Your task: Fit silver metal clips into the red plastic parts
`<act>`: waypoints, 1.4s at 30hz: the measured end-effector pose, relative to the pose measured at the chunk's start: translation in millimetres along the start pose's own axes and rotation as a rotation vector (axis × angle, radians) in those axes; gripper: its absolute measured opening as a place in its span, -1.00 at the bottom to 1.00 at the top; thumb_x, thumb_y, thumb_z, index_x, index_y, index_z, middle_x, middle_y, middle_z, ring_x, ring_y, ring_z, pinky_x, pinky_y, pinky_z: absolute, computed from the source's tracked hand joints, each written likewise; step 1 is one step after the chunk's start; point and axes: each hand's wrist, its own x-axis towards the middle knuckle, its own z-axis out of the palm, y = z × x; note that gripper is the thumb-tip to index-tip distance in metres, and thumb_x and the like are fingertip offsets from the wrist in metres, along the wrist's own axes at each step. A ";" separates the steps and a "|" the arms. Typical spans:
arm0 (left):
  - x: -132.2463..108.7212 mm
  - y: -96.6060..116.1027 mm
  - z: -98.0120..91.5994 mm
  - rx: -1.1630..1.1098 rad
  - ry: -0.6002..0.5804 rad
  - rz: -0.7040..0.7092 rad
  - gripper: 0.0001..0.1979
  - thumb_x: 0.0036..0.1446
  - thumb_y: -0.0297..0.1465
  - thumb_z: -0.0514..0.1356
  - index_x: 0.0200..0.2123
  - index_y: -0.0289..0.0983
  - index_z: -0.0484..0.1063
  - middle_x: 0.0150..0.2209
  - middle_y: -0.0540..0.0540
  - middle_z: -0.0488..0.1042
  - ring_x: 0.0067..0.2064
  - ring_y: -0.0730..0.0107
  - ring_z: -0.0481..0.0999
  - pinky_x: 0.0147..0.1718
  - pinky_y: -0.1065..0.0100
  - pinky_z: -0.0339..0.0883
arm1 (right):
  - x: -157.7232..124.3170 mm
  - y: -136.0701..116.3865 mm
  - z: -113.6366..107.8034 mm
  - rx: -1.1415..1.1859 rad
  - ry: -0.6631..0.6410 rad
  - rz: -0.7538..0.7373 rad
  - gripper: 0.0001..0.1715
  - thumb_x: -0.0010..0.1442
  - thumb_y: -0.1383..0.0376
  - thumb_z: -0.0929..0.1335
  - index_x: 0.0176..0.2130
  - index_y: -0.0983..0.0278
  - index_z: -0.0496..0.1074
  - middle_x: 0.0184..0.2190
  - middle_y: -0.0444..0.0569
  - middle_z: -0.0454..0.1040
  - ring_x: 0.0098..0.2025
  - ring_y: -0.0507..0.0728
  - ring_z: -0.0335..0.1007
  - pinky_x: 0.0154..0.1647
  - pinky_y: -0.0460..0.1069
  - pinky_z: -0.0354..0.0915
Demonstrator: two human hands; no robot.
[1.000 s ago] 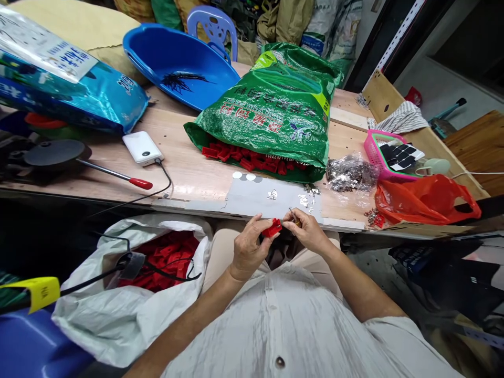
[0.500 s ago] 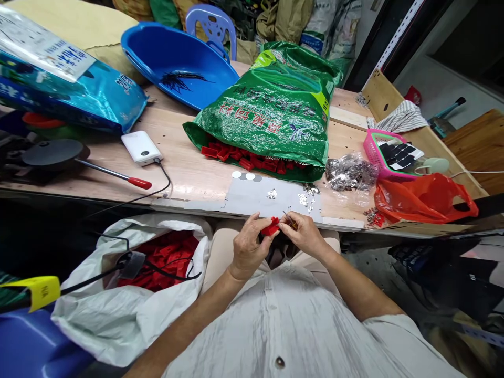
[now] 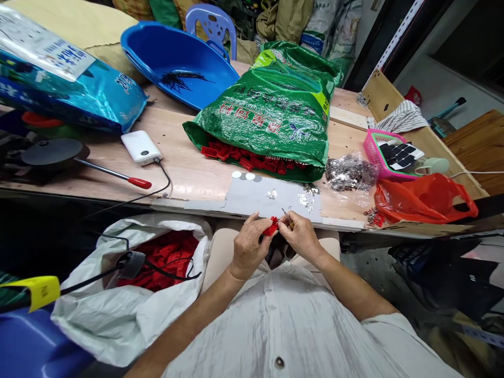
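Observation:
Just in front of the table edge, my left hand (image 3: pixel 249 245) pinches a small red plastic part (image 3: pixel 271 226) between thumb and fingers. My right hand (image 3: pixel 302 235) is closed around a slim pointed tool (image 3: pixel 290 221) with a metal tip and a yellowish handle, its exact kind unclear. The right fingertips meet the red part's right side; whether they hold a tiny piece there is hidden. Beyond the hands, small silvery metal pieces (image 3: pixel 272 193) lie on a grey sheet (image 3: pixel 252 202), with another scatter of metal pieces (image 3: pixel 304 199) farther right.
A green bag (image 3: pixel 271 115) spills red parts behind the sheet. To its right are a clear bag of metal pieces (image 3: pixel 350 173), a pink basket (image 3: pixel 374 152) and an orange bag (image 3: pixel 425 199). A white sack (image 3: pixel 106 325) of red parts stands lower left, near a red-tipped lever (image 3: pixel 138 182).
My right hand has shifted slightly left, and the tool's tip points more upward. The left hand keeps its pinch on the red part, which has turned slightly.

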 end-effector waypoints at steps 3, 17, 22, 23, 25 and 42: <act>0.6 0.2 0.3 -0.019 0.003 -0.006 -0.73 0.13 -0.47 0.25 -0.07 -0.20 0.41 -0.24 -0.05 0.60 -0.22 0.35 0.61 0.09 0.01 0.42 | 2.0 -1.9 -3.7 -0.025 -0.020 -0.003 -0.89 0.15 0.31 0.30 -0.43 0.23 0.33 -0.50 -0.15 0.42 -0.49 0.02 0.27 -0.41 -0.08 0.17; 4.0 9.2 -3.6 -0.055 0.002 -0.073 -0.75 0.12 -0.43 0.29 -0.10 -0.21 0.41 -0.25 -0.04 0.60 -0.16 0.32 0.62 0.06 0.04 0.46 | 21.1 27.4 -15.3 0.368 -0.319 0.067 -0.74 0.08 0.15 0.40 -0.32 0.26 0.31 -0.40 -0.18 0.34 -0.40 -0.01 0.20 -0.37 -0.10 0.17; -0.1 7.4 -1.2 -0.098 -0.008 -0.093 -0.75 0.09 -0.43 0.31 -0.14 -0.22 0.42 -0.26 -0.04 0.61 -0.13 0.27 0.62 0.00 0.09 0.51 | 20.3 30.2 -8.3 0.448 -0.352 0.079 -0.68 0.04 0.16 0.42 -0.31 0.24 0.25 -0.42 -0.20 0.30 -0.37 0.00 0.22 -0.33 -0.09 0.19; -1.2 6.7 -1.2 -0.099 -0.009 -0.107 -0.75 0.08 -0.43 0.31 -0.14 -0.22 0.43 -0.26 -0.05 0.61 -0.10 0.24 0.61 -0.02 0.12 0.52 | 20.2 30.5 -7.4 0.470 -0.359 0.093 -0.66 0.03 0.16 0.42 -0.31 0.24 0.23 -0.43 -0.21 0.29 -0.38 0.00 0.22 -0.34 -0.09 0.18; -3.2 5.0 -1.7 -0.105 -0.023 -0.131 -0.76 0.07 -0.42 0.32 -0.16 -0.22 0.44 -0.25 -0.07 0.61 -0.07 0.22 0.61 -0.05 0.16 0.53 | 19.8 30.4 -6.4 0.515 -0.375 0.123 -0.63 0.01 0.15 0.44 -0.31 0.24 0.22 -0.44 -0.23 0.28 -0.41 -0.02 0.19 -0.39 -0.11 0.15; -17.0 -16.0 -10.1 -0.800 -0.043 -0.592 -0.65 -0.16 -0.47 0.46 -0.25 -0.25 0.49 -0.23 -0.12 0.62 0.01 0.12 0.57 -0.01 0.18 0.46 | 13.2 28.5 -6.2 0.927 -0.660 0.345 -0.39 -0.13 0.11 0.57 -0.21 0.24 0.26 -0.50 -0.30 0.20 -0.60 -0.13 -0.04 -0.60 -0.15 -0.14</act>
